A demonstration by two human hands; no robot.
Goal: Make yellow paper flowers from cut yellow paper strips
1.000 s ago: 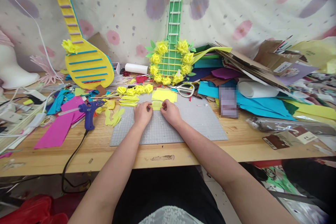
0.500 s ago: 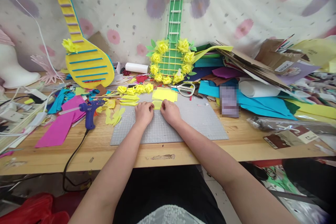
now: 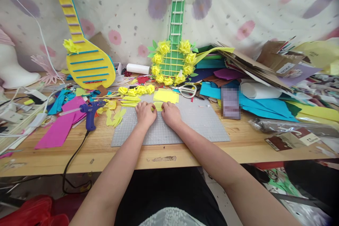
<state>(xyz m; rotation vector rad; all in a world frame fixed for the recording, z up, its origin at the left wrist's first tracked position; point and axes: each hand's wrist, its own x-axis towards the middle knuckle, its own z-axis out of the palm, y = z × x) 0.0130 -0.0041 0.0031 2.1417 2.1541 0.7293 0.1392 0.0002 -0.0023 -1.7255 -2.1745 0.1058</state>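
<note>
Both hands (image 3: pixel 158 113) have closed in over the yellow piece (image 3: pixel 158 105).

Wooden desk (image 3: pixel 106 155), front edge chipped near the middle. Grey cutting mat (image 3: pixel 198 123) lies flat at centre. On the mat's far edge: yellow paper sheets (image 3: pixel 166 95), row of yellow paper flowers (image 3: pixel 136 90), scissors (image 3: pixel 186 90). Left of mat: purple glue gun (image 3: pixel 90 111), its black cord running off the front edge; pink felt (image 3: pixel 59 123). Right: heap of coloured felt sheets (image 3: pixel 254 100), cardboard (image 3: pixel 254 69) on top.
</note>
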